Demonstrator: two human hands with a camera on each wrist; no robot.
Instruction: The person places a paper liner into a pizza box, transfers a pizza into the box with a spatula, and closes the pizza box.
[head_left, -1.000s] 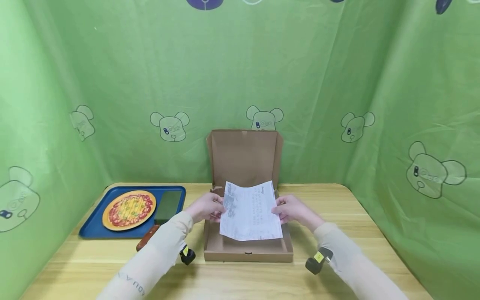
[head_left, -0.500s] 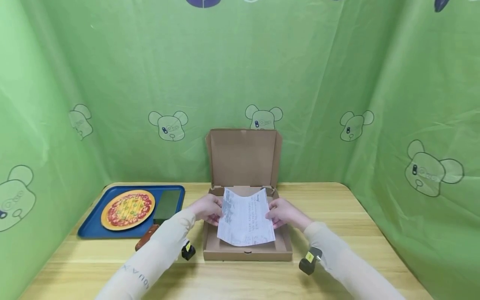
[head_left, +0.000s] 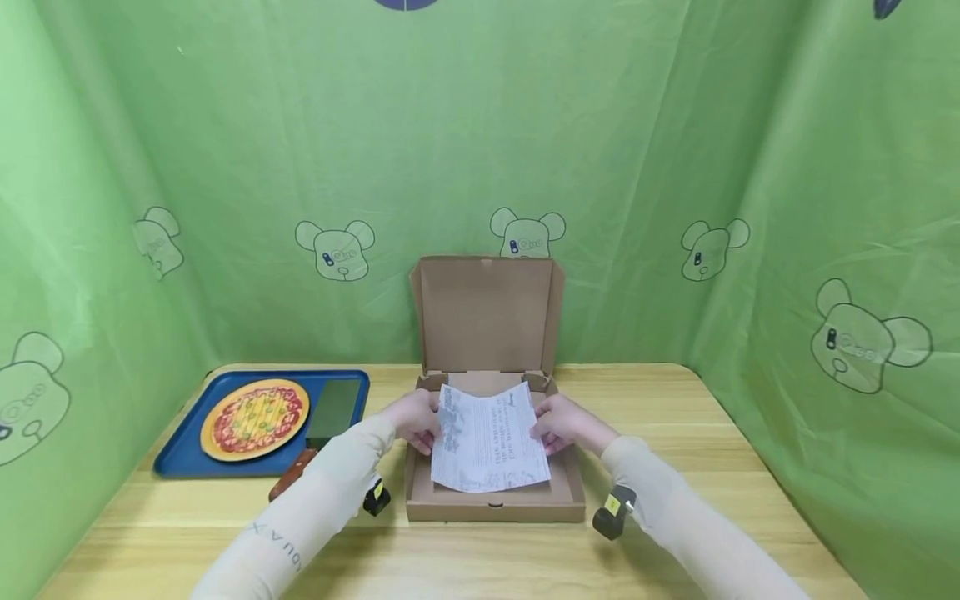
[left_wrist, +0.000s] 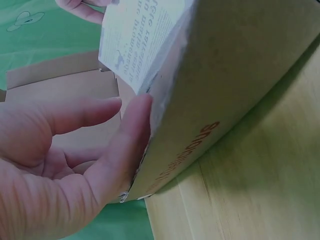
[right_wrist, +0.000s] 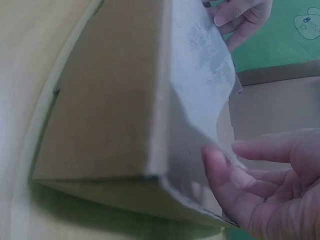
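A white printed sheet of paper [head_left: 491, 442] lies low inside an open cardboard pizza box [head_left: 495, 511], its far edge bowed. At the sheet's left edge is my left hand [head_left: 417, 419], its thumb and index finger [left_wrist: 135, 117] standing apart. The index fingertip is by the sheet's corner and the box's side wall. My right hand [head_left: 564, 423] pinches the right edge of the sheet, thumb on top. In the right wrist view, the paper's edge runs between thumb and fingers [right_wrist: 216, 165].
The box's lid [head_left: 486, 317] stands up at the back. On the left, a blue tray [head_left: 176, 454] bears a pizza [head_left: 255, 419] and a dark green flat blade [head_left: 333, 408] with a brown wooden handle [head_left: 291, 477]. Green curtains [head_left: 420, 133] surround the wooden table [head_left: 660, 408].
The sheet has come down into the box and shifted slightly left. My right hand has moved left with it. My left fingers no longer overlap the sheet's edge as before.
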